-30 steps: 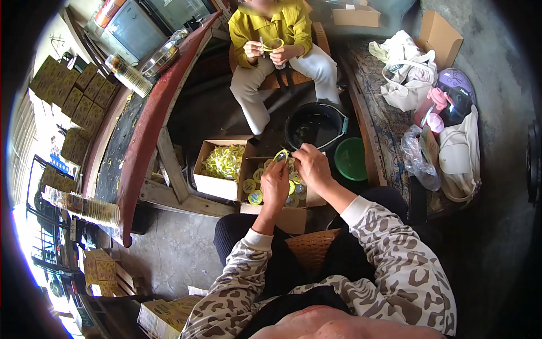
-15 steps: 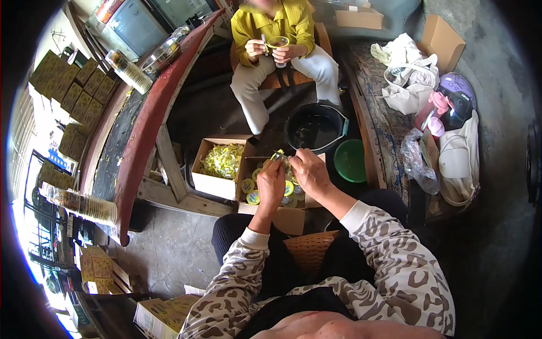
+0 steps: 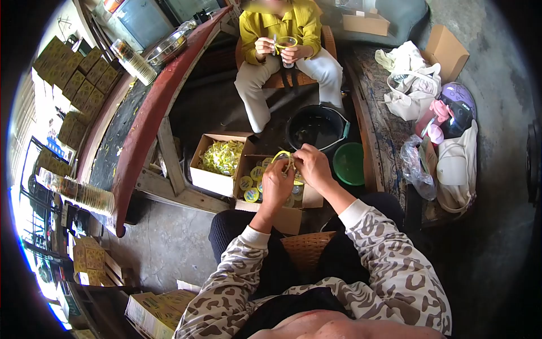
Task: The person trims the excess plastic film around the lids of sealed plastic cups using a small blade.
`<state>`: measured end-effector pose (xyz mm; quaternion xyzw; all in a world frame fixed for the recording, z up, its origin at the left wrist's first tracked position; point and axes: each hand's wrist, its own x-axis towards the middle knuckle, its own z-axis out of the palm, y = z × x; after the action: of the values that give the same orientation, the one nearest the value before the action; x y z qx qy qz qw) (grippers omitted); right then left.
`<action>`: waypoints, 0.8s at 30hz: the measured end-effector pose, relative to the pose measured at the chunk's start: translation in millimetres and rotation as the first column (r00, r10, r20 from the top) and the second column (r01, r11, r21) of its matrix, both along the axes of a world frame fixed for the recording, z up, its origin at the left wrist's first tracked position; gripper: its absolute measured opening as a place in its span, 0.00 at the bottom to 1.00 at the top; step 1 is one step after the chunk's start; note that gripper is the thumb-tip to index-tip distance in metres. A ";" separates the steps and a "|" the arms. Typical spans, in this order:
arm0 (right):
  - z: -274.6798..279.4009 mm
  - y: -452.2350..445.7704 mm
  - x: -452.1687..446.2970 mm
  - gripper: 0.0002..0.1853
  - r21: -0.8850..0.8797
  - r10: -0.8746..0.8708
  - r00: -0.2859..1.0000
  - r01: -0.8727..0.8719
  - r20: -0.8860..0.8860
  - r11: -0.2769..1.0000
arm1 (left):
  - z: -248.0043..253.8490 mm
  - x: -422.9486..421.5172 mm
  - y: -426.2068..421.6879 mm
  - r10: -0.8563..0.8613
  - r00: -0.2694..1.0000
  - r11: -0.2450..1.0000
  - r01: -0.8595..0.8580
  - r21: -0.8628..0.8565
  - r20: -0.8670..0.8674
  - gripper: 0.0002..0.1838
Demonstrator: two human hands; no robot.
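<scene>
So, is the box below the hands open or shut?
The box is open: its flaps are spread outward and yellow-marked cups show inside.

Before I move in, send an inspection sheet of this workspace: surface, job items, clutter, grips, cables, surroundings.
Surface: red-edged counter carries a metal bowl and stacked cups; the work is above an open carton.
Job items: yellow loop; round yellow-topped pieces in the open carton; second carton heaped with yellow pieces.
Clutter: cloth bag, purple helmet and clear plastic bag on the bench.
Grips: left hand pinches the loop; right hand is at it, hold unclear.
Cables: nothing seen.
Surroundings: seated co-worker with a yellow-rimmed cup; black bucket and green basin on the floor.
</scene>
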<state>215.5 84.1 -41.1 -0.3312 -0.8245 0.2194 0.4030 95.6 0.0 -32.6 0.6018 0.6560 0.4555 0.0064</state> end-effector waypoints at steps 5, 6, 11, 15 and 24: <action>10.3 -6.1 5.2 0.07 0.053 -0.045 0.998 0.042 0.052 0.998 | 1.3 -11.1 0.3 0.029 0.999 0.998 -0.028 -0.056 0.017 0.07; 13.1 -4.3 5.9 0.07 0.065 -0.061 0.998 0.059 0.033 0.996 | 2.1 -12.7 0.0 0.031 0.999 0.998 -0.030 -0.058 0.019 0.07; 25.5 -17.9 5.3 0.08 0.155 0.031 0.999 -0.030 -0.006 0.988 | 5.0 -18.3 1.8 0.089 0.993 0.992 -0.081 -0.098 0.079 0.09; 21.4 -24.1 2.5 0.11 0.227 0.065 0.995 -0.082 0.078 0.971 | 2.3 -18.9 1.5 0.097 0.994 0.985 -0.088 -0.147 0.053 0.09; -2.4 -10.5 -3.1 0.07 0.200 -0.053 0.994 0.032 0.101 0.979 | -12.6 2.5 0.2 0.032 0.999 0.993 -0.031 -0.116 0.014 0.05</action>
<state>212.3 73.6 -43.6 -0.3182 -0.8550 0.1098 0.3945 98.1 0.2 -45.1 0.5864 0.6906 0.4215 0.0393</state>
